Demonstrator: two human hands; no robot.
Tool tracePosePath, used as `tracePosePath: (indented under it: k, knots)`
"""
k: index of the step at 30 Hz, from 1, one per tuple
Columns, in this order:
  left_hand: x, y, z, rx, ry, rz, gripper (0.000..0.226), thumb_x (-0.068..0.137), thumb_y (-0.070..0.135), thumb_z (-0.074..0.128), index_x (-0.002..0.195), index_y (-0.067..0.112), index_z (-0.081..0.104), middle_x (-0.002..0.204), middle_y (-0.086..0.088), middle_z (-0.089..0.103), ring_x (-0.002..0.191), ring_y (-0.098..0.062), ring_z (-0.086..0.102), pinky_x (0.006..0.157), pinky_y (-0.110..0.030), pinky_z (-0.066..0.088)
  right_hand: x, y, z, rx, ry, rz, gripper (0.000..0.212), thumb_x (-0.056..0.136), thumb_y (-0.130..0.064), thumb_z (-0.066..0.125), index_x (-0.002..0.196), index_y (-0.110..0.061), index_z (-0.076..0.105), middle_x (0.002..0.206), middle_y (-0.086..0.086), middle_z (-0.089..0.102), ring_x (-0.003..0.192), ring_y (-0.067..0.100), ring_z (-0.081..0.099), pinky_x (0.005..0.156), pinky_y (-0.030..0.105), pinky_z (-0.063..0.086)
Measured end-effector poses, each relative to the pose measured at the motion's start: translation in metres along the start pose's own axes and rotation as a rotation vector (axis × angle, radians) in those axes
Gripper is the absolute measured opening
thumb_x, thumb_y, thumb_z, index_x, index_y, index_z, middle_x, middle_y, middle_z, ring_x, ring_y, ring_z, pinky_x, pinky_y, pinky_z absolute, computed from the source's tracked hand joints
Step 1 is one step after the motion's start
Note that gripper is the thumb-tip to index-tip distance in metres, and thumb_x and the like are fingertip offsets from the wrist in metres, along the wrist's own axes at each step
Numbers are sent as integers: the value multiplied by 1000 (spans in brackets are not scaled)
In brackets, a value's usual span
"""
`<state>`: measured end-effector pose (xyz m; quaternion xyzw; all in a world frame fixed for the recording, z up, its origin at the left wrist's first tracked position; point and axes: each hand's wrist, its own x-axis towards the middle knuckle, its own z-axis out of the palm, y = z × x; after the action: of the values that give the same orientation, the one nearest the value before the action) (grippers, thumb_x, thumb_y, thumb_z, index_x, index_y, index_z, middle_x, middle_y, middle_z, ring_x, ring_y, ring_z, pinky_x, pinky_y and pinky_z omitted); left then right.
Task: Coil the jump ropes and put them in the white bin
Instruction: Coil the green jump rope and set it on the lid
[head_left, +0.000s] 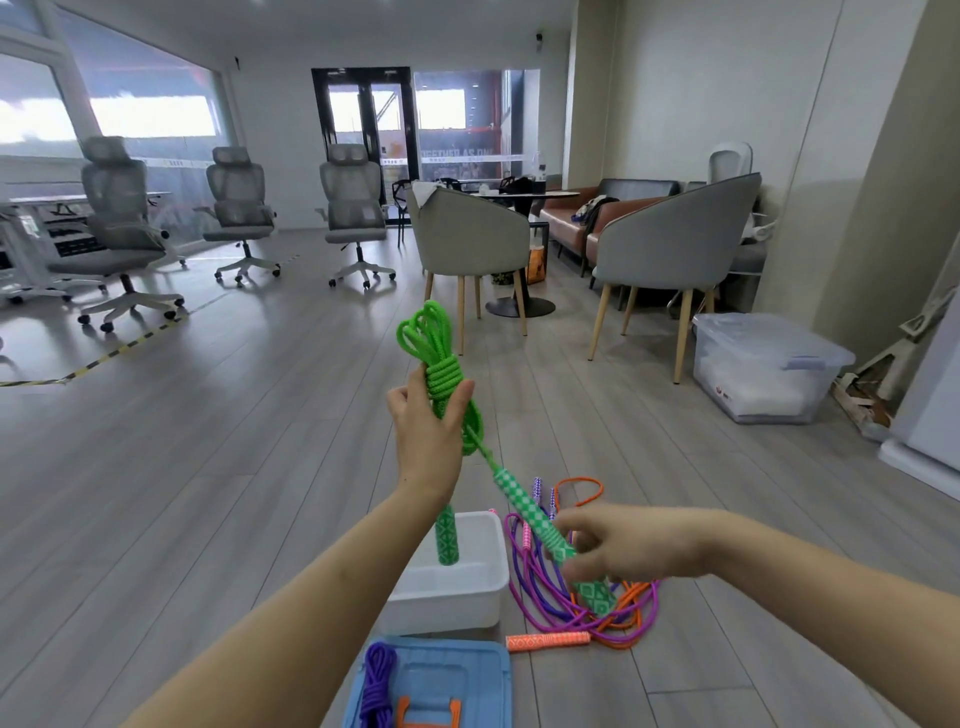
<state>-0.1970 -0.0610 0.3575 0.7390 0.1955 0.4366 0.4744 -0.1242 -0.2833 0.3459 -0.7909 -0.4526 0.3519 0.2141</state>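
left hand (427, 434) fingers are curled round the green rope (441, 371) bundle, held upright just under the wrapped turns; loops stick out the top. right hand (618, 545) pinches the green handle (530, 517) between thumb and fingertips, other fingers loosely bent. the short tail from wrap to handle runs taut between the hands. second green handle (447, 538) hangs below the left wrist, over the bin.

step in hand looks like finishing the wrap. my take: keep the left grip tight on the turns so they don't slide, feed the handle round or through the top loops, pull snug, then lower the whole bundle. slack in the tail would likely let the turns spring open.

white bin (467, 587) sits on the floor just below the left forearm; what shows of the inside looks bare, though the arm hides part of it. blue lid (467, 675) lies nearer the camera, with a coiled purple rope (378, 686) and an orange piece on it. just right of the bin is a loose tangle of purple, pink and orange ropes (587, 608), uncoiled, orange handle (548, 640) at its front edge. clear tub (763, 364), lidded, is well apart by the chairs.
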Motion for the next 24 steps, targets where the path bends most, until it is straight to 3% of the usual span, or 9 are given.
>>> tracePosePath:
  k: [2, 4, 6, 9, 12, 14, 19, 22, 24]
  knots:
    - [-2, 1, 6, -64, -62, -6, 38, 93, 52, 66, 123, 30, 58, 116, -7, 55, 95, -11, 61, 90, -37, 56, 2, 8, 1, 44, 58, 45, 27, 90, -19, 73, 105, -5, 54, 89, 9, 66, 79, 23, 64, 78, 47, 51]
    - [-7, 4, 15, -128, -134, -20, 39, 85, 64, 65, 119, 45, 58, 115, -7, 61, 100, -18, 67, 91, -49, 58, 5, 6, -2, 150, 76, 19, 23, 91, -18, 73, 104, -7, 58, 99, 13, 77, 94, 25, 74, 87, 46, 53]
    - [-16, 9, 26, -182, -204, -22, 30, 86, 60, 67, 113, 53, 56, 114, -7, 65, 98, -18, 69, 88, -46, 59, 7, -2, -4, 283, 86, -49, 20, 97, -28, 69, 105, -13, 58, 101, 11, 78, 94, 21, 72, 83, 40, 48]
    - [-27, 15, 40, -218, -262, 20, 25, 96, 36, 69, 114, 44, 54, 102, 1, 70, 91, -12, 69, 81, -34, 57, 9, -12, -2, 374, 161, -115, 25, 105, -32, 58, 117, -10, 58, 100, 6, 78, 99, 22, 73, 89, 40, 50]
    - [-27, 18, 41, -274, -253, 12, 21, 98, 33, 68, 114, 31, 56, 98, -1, 73, 90, -15, 70, 80, -35, 57, 16, -1, 2, 130, 291, -168, 15, 103, -24, 58, 106, -15, 70, 99, 2, 77, 100, 19, 72, 97, 42, 54]
    - [-22, 18, 37, -309, -220, -27, 20, 97, 34, 68, 112, 25, 57, 97, -5, 73, 89, -20, 71, 80, -41, 58, 18, 7, 5, -13, 331, -154, 13, 100, -29, 62, 102, -26, 74, 101, -4, 75, 101, 11, 70, 98, 44, 54]
    - [-24, 19, 28, -292, -241, -42, 21, 97, 26, 70, 113, 17, 58, 99, -11, 72, 92, -22, 70, 83, -40, 57, 23, 10, 13, -118, 259, -132, 21, 101, -33, 62, 95, -52, 68, 106, -15, 71, 105, 5, 67, 100, 39, 54]
    - [-24, 22, 22, -273, -371, -12, 30, 97, 26, 70, 122, 20, 57, 106, -9, 71, 100, -23, 70, 89, -40, 59, 24, 11, 11, -48, 290, -134, 21, 100, -33, 64, 115, -47, 70, 114, -13, 72, 109, 7, 67, 102, 37, 55]
    - [-23, 23, 18, -245, -393, 20, 35, 96, 27, 71, 127, 24, 55, 108, -2, 70, 101, -18, 69, 91, -37, 58, 22, 10, 1, 18, 278, -119, 37, 100, -31, 66, 136, -36, 62, 132, -17, 64, 121, 3, 61, 109, 33, 50]
